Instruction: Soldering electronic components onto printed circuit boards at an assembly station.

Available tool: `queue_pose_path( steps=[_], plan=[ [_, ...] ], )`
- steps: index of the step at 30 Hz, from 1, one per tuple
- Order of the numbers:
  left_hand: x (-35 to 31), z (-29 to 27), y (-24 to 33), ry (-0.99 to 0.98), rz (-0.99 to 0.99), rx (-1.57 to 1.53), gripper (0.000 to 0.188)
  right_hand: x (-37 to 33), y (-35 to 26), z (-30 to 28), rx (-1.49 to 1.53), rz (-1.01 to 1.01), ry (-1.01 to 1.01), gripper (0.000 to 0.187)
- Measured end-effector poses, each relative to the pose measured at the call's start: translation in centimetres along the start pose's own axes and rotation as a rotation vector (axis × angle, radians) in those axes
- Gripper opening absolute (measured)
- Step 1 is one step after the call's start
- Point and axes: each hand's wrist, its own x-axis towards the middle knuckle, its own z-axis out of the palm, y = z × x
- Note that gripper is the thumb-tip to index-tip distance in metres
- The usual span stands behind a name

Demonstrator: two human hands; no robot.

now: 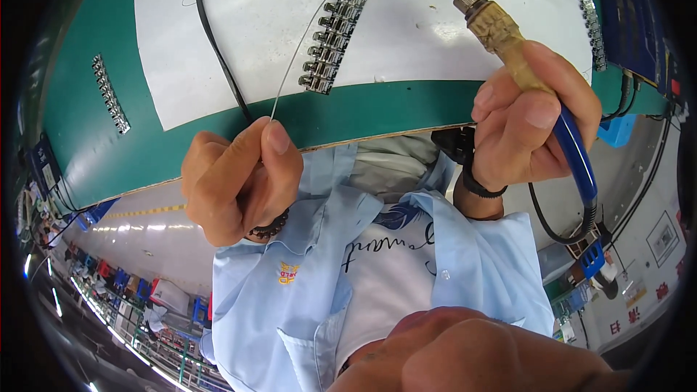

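My left hand is closed in a pinch on a thin solder wire, which runs up to a row of shiny metal connectors. This row lies slantwise on a white sheet. My right hand grips a soldering iron by its blue handle and yellowish collar. The iron's metal shaft points up and left, and its tip is beyond the top edge. A black cable passes down the sheet and disappears behind my left hand.
Beneath the sheet is a green table, its near edge just in front of my body. Shorter connector rows lie at the left and right. A dark blue box stands at far right. The iron's black cord loops below my right hand.
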Motion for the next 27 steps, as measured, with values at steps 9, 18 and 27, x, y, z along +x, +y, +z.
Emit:
queue_pose_path(
  steps=[9,18,27],
  plan=[
    [-0.19,0.21,0.13,0.043,-0.015,-0.045,0.014,0.09,-0.36,0.39,-0.021,0.088,0.012,0.037],
    [-0.06,-0.27,0.13,-0.025,-0.009,-0.041,0.015,-0.09,-0.27,0.55,-0.004,0.143,0.026,0.038],
    [-0.06,0.13,-0.02,0.001,0.0,-0.053,0.017,0.19,0.02,0.43,0.002,0.137,0.002,0.036]
  ],
)
